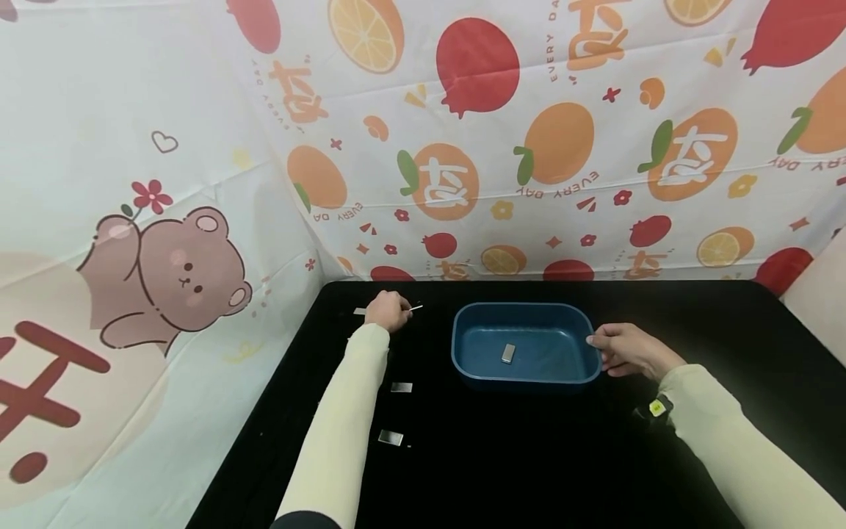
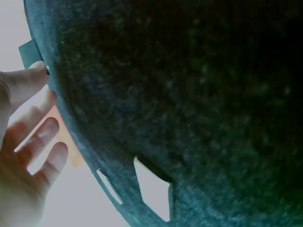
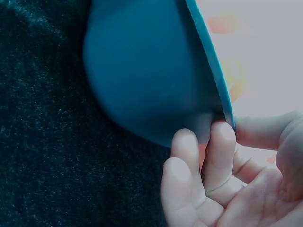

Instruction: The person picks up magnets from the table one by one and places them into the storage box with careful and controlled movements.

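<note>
Near the table's far left, my left hand (image 1: 388, 311) pinches a small flat rectangular piece (image 1: 416, 308) between thumb and fingertips. In the left wrist view this piece (image 2: 29, 54) looks dark against the bright cloth, and the other fingers are loosely bent. My right hand (image 1: 631, 350) grips the right rim of a blue plastic basin (image 1: 529, 380), thumb on one side of the wall and fingers on the other in the right wrist view. Inside the basin lies one small silver rectangular block (image 1: 507, 353).
Two more silver pieces lie on the black table, one (image 1: 401, 387) beyond the other (image 1: 391, 438), right of the left forearm. Another light piece (image 1: 360, 311) shows just left of the left hand. Fruit-printed cloth (image 1: 489, 198) hangs along the table's far edge.
</note>
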`<state>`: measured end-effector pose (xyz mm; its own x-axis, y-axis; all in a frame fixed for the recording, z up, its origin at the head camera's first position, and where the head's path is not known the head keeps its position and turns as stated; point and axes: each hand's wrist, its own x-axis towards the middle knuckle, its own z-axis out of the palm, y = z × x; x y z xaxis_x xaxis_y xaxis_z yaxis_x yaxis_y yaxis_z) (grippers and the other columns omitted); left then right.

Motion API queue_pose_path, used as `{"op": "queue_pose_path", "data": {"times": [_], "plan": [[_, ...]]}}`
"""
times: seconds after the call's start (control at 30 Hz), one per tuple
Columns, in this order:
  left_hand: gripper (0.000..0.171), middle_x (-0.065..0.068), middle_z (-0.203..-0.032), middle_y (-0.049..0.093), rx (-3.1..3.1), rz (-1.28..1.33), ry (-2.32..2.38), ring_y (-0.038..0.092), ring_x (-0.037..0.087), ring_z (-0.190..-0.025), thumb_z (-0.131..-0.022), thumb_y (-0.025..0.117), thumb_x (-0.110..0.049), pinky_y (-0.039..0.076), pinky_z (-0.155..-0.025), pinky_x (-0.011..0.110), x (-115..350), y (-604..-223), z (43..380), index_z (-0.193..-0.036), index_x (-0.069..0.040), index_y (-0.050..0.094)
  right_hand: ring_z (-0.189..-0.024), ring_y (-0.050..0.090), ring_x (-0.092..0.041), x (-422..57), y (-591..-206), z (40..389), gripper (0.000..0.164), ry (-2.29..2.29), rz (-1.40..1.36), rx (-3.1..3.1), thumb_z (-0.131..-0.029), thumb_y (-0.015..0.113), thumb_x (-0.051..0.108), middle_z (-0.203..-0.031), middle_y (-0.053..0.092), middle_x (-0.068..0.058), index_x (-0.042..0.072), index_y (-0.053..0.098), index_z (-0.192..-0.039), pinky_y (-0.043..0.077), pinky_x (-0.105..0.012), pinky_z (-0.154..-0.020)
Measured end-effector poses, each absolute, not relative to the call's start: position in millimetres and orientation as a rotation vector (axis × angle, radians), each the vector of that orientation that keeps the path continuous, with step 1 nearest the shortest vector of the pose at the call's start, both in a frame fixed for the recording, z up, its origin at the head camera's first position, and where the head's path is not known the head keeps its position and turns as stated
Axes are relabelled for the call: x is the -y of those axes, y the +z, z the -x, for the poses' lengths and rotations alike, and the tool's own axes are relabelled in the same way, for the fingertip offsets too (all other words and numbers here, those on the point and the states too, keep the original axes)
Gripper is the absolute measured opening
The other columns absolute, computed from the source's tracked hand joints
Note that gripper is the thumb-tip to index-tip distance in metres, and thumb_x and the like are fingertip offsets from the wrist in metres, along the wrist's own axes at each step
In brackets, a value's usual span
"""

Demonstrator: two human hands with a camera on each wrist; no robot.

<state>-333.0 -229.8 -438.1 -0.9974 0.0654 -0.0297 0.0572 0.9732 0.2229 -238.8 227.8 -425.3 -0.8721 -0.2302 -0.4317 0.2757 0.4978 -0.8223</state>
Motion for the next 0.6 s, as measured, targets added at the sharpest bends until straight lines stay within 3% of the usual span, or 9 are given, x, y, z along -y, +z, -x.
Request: {"op": "queue_pose_path", "data": {"times": [0.1,0.33,0.6], "plan": [[0.017,0.006,-0.105,0.076,-3.099,-0.129,0.378,0.067,0.025,-0.098,-0.094,0.067,-0.022,0.057,-0.087,0.044,230.8,-433.6,330.9,-0.104,-0.015,0.079,-0.072,0.065,-0.014,-227.3,-424.7,238.9,0.024,-1.369,-0.037,-2.246,-0.103,0.052,0.031,-0.075,0.058,0.001,0.009,0.06,-0.099,0.06,-0.032,-0.067],[0.017,0.007,-0.118,0.069,-3.146,-0.249,0.415,0.056,0.029,-0.115,-0.094,0.067,-0.022,0.052,-0.095,0.046,228.6,-422.1,316.3,-0.102,-0.013,0.079,-0.072,0.065,-0.014,-227.7,-424.7,237.4,0.025,-1.377,-0.027,-2.249,-0.103,0.052,0.032,-0.075,0.058,0.001,0.008,0.06,-0.099,0.06,-0.033,-0.069],[0.017,0.006,-0.121,0.068,-3.189,-0.419,0.363,0.057,0.027,-0.114,-0.094,0.067,-0.022,0.052,-0.095,0.046,233.1,-413.6,302.6,-0.102,-0.012,0.079,-0.072,0.064,-0.014,-226.4,-427.5,238.2,0.026,-1.382,-0.036,-2.254,-0.103,0.052,0.032,-0.074,0.057,0.002,0.007,0.06,-0.1,0.059,-0.032,-0.067]]}}
